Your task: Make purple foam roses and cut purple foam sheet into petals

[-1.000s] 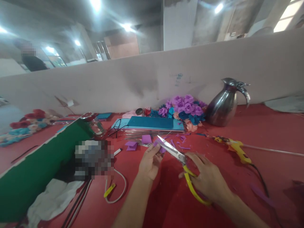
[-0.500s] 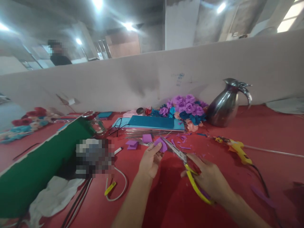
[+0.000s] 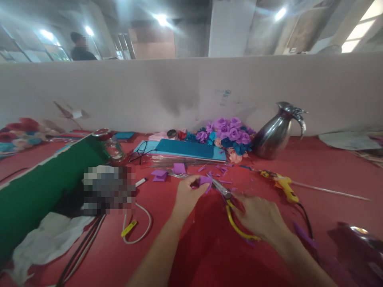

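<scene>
My left hand (image 3: pixel 187 196) pinches a small purple foam piece (image 3: pixel 206 181) just above the red table (image 3: pixel 209 251). My right hand (image 3: pixel 259 217) grips the yellow handles of a pair of scissors (image 3: pixel 230 207). Their metal blades point up and left into the purple piece. Purple foam squares (image 3: pixel 169 172) and small purple offcuts (image 3: pixel 223 172) lie on the table right behind my hands.
A teal foam sheet (image 3: pixel 187 149), purple and blue foam flowers (image 3: pixel 229 137) and a steel jug (image 3: pixel 277 131) line the back wall. A yellow glue gun (image 3: pixel 284 188) lies to the right, a green roll (image 3: pixel 38 187), white cloth and cables to the left. A person stands behind the partition.
The scissors have closed further into the purple piece and both hands have dropped slightly toward the table. The view has swung to the right and down.
</scene>
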The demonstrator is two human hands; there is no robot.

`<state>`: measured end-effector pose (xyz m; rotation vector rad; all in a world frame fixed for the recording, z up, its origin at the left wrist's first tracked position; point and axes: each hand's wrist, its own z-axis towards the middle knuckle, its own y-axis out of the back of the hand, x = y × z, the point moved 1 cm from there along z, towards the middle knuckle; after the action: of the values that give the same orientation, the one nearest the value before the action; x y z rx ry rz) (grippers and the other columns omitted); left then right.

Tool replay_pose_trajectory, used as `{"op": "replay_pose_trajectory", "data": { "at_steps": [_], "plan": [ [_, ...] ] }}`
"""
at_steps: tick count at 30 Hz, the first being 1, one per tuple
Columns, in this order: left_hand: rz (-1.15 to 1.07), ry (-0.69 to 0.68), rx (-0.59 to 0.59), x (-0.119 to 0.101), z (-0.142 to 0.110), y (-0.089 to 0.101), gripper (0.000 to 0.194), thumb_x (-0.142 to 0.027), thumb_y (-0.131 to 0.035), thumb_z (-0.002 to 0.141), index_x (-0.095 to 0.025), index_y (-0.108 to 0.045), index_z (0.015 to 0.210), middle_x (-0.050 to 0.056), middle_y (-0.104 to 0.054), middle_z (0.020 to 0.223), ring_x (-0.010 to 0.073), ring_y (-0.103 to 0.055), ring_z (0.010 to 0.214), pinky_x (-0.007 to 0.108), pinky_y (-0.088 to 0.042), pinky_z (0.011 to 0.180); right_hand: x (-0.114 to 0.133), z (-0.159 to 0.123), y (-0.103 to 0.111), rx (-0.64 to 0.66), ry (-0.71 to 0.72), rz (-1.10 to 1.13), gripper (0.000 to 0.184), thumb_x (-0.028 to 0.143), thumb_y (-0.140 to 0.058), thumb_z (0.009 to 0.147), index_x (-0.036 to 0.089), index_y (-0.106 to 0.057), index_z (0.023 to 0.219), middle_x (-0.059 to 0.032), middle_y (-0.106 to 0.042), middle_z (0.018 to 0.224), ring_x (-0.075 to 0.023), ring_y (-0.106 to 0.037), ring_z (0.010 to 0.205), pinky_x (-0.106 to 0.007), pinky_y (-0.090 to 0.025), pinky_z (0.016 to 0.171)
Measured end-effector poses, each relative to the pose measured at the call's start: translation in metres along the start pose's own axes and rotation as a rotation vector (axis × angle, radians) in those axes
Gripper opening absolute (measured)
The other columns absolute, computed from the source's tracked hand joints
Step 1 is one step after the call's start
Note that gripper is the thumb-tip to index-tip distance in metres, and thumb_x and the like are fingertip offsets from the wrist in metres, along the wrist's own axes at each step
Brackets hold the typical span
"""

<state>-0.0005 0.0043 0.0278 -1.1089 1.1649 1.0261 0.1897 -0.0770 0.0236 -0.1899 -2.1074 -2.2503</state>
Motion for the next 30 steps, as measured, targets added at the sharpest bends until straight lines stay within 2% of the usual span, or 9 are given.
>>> {"op": "replay_pose_trajectory", "data": {
  "at_steps": [2,5,7,9,11,14,17,21,30],
  "plan": [
    [0.023,-0.040,0.032,-0.003,-0.002,-0.003,0.020,-0.012,-0.075,0.057,-0.017,-0.070,0.075,0.000,-0.067,0.068,0.0128,-0.055,0.064,0.023,-0.040,0.065,0.006,0.003,0.011,-0.074,0.016,0.192,0.028,0.038,-0.049,0.085,0.030,-0.065,0.107,-0.0097,-0.069,0.101,-0.0306,-0.066,0.089,-0.035,-0.048,0.061],
    [0.083,-0.029,0.155,-0.006,-0.006,-0.008,0.032,-0.012,-0.073,0.058,-0.019,-0.063,0.088,-0.002,-0.066,0.070,0.0141,-0.058,0.066,0.024,-0.043,0.065,0.018,0.015,0.017,-0.082,0.060,0.744,0.038,0.040,-0.053,0.084,0.027,-0.056,0.119,-0.0068,-0.068,0.107,-0.0229,-0.065,0.093,-0.034,-0.049,0.076],
    [0.137,-0.018,0.240,-0.007,-0.009,-0.011,0.036,-0.014,-0.071,0.061,-0.020,-0.058,0.094,-0.002,-0.066,0.072,0.0148,-0.059,0.068,0.025,-0.044,0.066,0.026,0.024,0.012,-0.006,0.087,1.053,0.029,0.039,-0.056,0.082,0.023,-0.062,0.106,-0.0048,-0.070,0.096,-0.0196,-0.065,0.084,-0.030,-0.049,0.070],
    [0.150,-0.016,0.275,-0.007,-0.011,-0.013,0.037,-0.018,-0.071,0.063,-0.021,-0.056,0.097,-0.003,-0.065,0.072,0.0146,-0.059,0.068,0.026,-0.044,0.067,0.032,0.029,0.003,0.015,0.032,1.254,0.020,0.037,-0.060,0.078,0.021,-0.066,0.088,-0.0023,-0.069,0.081,-0.0163,-0.062,0.069,-0.027,-0.047,0.060],
    [0.109,-0.012,0.270,-0.007,-0.013,-0.015,0.038,-0.020,-0.072,0.064,-0.021,-0.055,0.098,-0.003,-0.064,0.073,0.0145,-0.060,0.071,0.027,-0.045,0.071,0.036,0.031,-0.007,-0.023,-0.064,1.443,0.019,0.037,-0.063,0.076,0.020,-0.066,0.083,-0.0006,-0.067,0.075,-0.0140,-0.058,0.063,-0.025,-0.044,0.057],
    [-0.011,0.027,0.240,-0.004,-0.015,-0.020,0.037,-0.022,-0.074,0.063,-0.020,-0.060,0.097,0.002,-0.067,0.087,0.0166,-0.061,0.083,0.029,-0.045,0.078,0.040,0.028,-0.016,-0.118,-0.144,1.694,0.020,0.038,-0.066,0.075,0.021,-0.066,0.085,-0.0005,-0.066,0.078,-0.0134,-0.058,0.068,-0.024,-0.044,0.061],
    [-0.096,0.102,0.161,0.000,-0.016,-0.024,0.023,-0.026,-0.073,0.065,-0.017,-0.068,0.086,0.004,-0.069,0.085,0.0171,-0.061,0.080,0.030,-0.045,0.078,0.042,0.024,-0.019,-0.167,-0.140,1.747,0.019,0.036,-0.068,0.075,0.021,-0.066,0.087,0.0001,-0.066,0.078,-0.0119,-0.055,0.066,-0.023,-0.043,0.060],
    [-0.158,0.102,0.080,0.004,-0.015,-0.024,0.015,-0.026,-0.072,0.066,-0.017,-0.072,0.077,0.002,-0.069,0.075,0.0152,-0.059,0.073,0.029,-0.044,0.076,0.043,0.022,-0.021,-0.164,-0.082,1.602,0.014,0.032,-0.066,0.078,0.021,-0.065,0.086,0.0004,-0.065,0.076,-0.0131,-0.056,0.067,-0.025,-0.046,0.064],
    [-0.104,-0.029,0.179,0.004,-0.011,-0.018,0.011,-0.020,-0.073,0.065,-0.021,-0.076,0.076,0.003,-0.066,0.082,0.0176,-0.059,0.085,0.029,-0.045,0.081,0.042,0.018,-0.024,-0.273,-0.018,1.461,0.014,0.033,-0.065,0.078,0.022,-0.065,0.085,-0.0024,-0.068,0.081,-0.0175,-0.062,0.075,-0.031,-0.050,0.074]
  ]
}}
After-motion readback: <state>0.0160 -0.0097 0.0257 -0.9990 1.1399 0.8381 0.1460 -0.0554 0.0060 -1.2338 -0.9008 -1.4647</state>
